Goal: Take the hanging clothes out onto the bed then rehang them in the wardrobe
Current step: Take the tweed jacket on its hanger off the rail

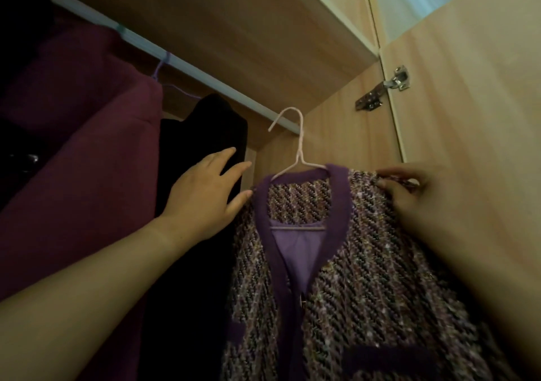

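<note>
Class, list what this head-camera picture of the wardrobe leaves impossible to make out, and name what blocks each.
All in the head view:
- Whether the hook of the pink hanger is over the rail: the angle hides it.
- Hem of the tweed jacket: cut off by the bottom edge.
- Type of the black garment: too dark.
- The hanger's shoulders: covered by the jacket.

Under the fingers of the right hand (415, 193) the jacket (366, 263) is rough, nubby woven cloth with soft knitted trim; its lining (295, 252) looks smooth, faintly glossy. Behind the fingertips of the left hand (202, 196), the black garment (205, 129) is matt cloth.
</note>
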Demonstrator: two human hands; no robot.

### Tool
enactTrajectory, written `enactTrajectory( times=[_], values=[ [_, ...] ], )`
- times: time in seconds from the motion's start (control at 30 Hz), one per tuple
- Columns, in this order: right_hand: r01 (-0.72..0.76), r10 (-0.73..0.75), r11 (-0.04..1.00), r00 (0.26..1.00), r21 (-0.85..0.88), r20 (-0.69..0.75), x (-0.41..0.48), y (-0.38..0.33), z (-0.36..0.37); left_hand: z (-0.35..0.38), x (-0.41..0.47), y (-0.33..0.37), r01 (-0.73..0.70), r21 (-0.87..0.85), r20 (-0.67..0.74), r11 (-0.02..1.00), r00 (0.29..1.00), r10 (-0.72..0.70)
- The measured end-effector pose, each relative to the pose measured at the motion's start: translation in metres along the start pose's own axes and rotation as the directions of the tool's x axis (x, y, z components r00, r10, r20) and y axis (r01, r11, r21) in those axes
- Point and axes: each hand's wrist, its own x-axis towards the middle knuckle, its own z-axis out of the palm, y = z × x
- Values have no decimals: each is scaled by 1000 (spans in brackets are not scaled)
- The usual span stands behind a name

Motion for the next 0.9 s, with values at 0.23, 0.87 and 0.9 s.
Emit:
enactTrajectory(
  times=[0.23,0.87,0.9],
  values=[
    [-78,53,963,993,-257,-106,-35,12,-60,18,-48,49,123,-71,93,990,989,-116],
    [-3,4,974,1000,-224,1,-125,-33,-227,-66,-95,149,45,-675,60,736,998,-7],
    [6,2,967,999,-254,33,-134,-37,-238,-77,-106,155,55,-693,63,719,998,-16]
  ],
)
